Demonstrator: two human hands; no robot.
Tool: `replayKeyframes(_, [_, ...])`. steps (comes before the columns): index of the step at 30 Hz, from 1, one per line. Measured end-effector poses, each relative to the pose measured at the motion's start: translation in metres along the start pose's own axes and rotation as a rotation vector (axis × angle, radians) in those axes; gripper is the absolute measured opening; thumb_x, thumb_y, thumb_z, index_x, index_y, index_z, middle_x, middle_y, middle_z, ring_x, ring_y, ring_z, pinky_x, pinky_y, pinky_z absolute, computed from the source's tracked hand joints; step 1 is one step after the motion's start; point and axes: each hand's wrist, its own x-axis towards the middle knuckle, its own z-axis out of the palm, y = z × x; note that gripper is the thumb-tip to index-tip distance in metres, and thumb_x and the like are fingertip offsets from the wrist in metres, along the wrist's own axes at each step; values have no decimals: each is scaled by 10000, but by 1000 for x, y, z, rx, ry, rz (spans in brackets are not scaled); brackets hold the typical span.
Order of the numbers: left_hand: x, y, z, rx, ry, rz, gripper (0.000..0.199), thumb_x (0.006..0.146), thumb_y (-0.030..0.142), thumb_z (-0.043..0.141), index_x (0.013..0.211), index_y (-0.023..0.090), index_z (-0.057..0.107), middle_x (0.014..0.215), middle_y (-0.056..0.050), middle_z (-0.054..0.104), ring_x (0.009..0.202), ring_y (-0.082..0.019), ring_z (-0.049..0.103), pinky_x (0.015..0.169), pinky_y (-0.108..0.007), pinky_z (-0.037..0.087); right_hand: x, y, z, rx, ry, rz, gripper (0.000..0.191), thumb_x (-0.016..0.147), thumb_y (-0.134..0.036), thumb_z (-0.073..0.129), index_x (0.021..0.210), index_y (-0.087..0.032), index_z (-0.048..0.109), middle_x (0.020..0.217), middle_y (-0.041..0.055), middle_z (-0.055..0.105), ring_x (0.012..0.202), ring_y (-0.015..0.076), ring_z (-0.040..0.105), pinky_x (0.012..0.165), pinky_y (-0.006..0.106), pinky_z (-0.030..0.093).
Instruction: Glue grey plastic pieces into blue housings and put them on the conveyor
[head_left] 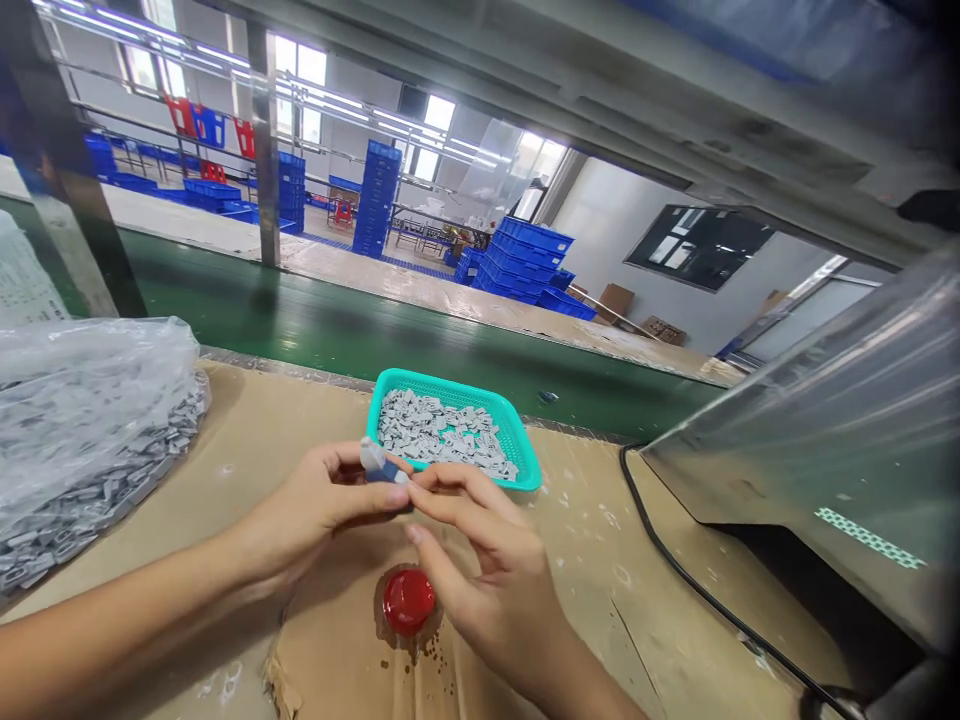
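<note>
A small dark blue part with light grey ends [384, 469] is pinched between the thumb and fingers of my left hand [322, 505]. My right hand [491, 550] has its fingertips at the part's right end, by a small pale piece; how firmly they grip it cannot be made out. Just behind both hands sits a turquoise basket [529, 460] holding many small grey pieces [439, 432]. Below the hands, a round red dish [409, 602] with a glossy surface rests on cardboard, wet stains and drops around it.
At the left lies a clear plastic bag [97, 400] full of grey parts. Behind the table runs a green conveyor belt [330, 320] with a small object on it. A metal housing [825, 430] and a black cable [675, 570] are at the right.
</note>
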Motion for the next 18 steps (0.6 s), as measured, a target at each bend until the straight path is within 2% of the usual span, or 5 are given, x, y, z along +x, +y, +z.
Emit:
replayKeyframes(4, [10,18,1,-175,54,-21,202,729,180,552,928,170,587,824,-28,607,774,-104,546,739,-230,456,7,5,-1,-21,-88,-18,554,721,-101,525,1249,-189,380,1162,92,447,1042,177,467,877,304,436])
replayKeyframes(7, [20,33,-12,-165,153,92,212,756,165,490,952,138,565,815,-53,577,716,-100,526,623,-194,456,25,27,-17,-66,-41,-7,561,756,-138,496,1278,-220,308,1162,81,466,1022,167,484,829,310,467])
replayKeyframes(10, [29,37,-36,-151,228,164,188,740,161,487,915,136,551,745,-39,520,616,-82,472,485,-168,396,46,66,-38,-303,-102,124,330,780,-144,450,1099,-187,522,939,58,603,863,156,567,755,318,485])
replayKeyframes(13, [38,33,-56,-106,227,204,215,714,151,499,927,151,532,681,-11,451,569,-71,414,456,-162,355,57,103,-49,-486,-215,212,285,698,-86,509,948,-150,630,919,90,638,842,194,585,730,328,472])
replayKeyframes(18, [66,29,-71,53,244,228,251,697,187,514,946,159,509,621,12,391,534,-72,359,440,-160,293,54,126,-42,-497,-341,220,264,605,-5,540,748,-156,704,718,67,691,685,191,618,616,251,453])
